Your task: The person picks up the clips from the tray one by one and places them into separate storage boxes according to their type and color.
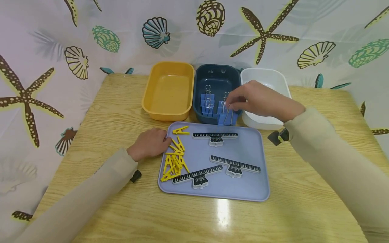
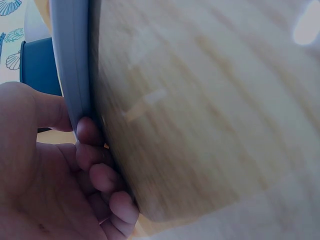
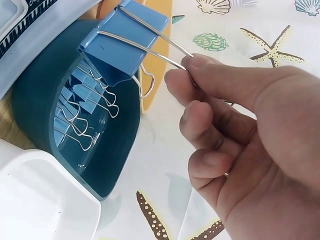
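Observation:
Between thumb and index finger, my right hand (image 1: 258, 99) pinches a blue binder clip (image 3: 125, 42) by its wire handle. That clip hangs over the near edge of the dark teal bin (image 1: 217, 72), above other blue binder clips (image 1: 207, 103) lying inside. My left hand (image 1: 152, 143) grips the left rim of the lavender tray (image 1: 243, 192), thumb on one side and fingertips (image 2: 124, 206) curled at its underside. Yellow clothespins (image 1: 174, 158) lie in a pile along the tray's left side. Three piano-keyboard clips (image 1: 215, 135) rest on the tray's middle and right.
A yellow bin (image 1: 168, 113) stands left of the teal one, and a white bin (image 1: 261, 121) on its right, partly behind my right hand. All three line the back of the wooden table (image 1: 121, 209), against a shell-patterned cloth (image 1: 182, 17).

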### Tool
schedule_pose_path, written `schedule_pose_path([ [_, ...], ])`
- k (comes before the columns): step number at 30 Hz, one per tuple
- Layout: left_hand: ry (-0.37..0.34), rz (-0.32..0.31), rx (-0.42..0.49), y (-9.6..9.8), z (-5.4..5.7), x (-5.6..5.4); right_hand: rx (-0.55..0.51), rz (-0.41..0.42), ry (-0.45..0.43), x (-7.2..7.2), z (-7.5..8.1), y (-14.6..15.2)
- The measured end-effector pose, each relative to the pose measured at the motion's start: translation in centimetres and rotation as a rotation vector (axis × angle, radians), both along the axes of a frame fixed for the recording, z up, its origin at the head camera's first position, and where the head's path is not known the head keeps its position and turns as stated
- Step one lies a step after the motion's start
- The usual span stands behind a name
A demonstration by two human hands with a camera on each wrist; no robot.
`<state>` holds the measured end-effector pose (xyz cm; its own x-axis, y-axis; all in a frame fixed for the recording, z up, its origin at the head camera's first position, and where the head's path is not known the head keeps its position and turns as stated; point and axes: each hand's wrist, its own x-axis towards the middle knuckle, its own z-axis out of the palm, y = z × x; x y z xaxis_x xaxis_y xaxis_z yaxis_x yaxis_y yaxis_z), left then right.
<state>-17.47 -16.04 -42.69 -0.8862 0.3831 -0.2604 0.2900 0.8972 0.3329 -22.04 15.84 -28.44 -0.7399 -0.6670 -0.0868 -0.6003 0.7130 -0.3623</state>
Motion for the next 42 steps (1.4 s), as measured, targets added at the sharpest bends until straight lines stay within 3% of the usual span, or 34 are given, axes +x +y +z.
schedule_pose_path([
  [9, 0.013, 0.001, 0.003, -0.1, 0.0, 0.1, -0.007, 0.013, 0.051, -0.8, 0.3, 0.0],
  [42, 0.010, -0.001, 0.009, -0.2, -0.1, 0.0, 0.026, -0.059, 0.044, -2.7, -0.2, 0.2],
])
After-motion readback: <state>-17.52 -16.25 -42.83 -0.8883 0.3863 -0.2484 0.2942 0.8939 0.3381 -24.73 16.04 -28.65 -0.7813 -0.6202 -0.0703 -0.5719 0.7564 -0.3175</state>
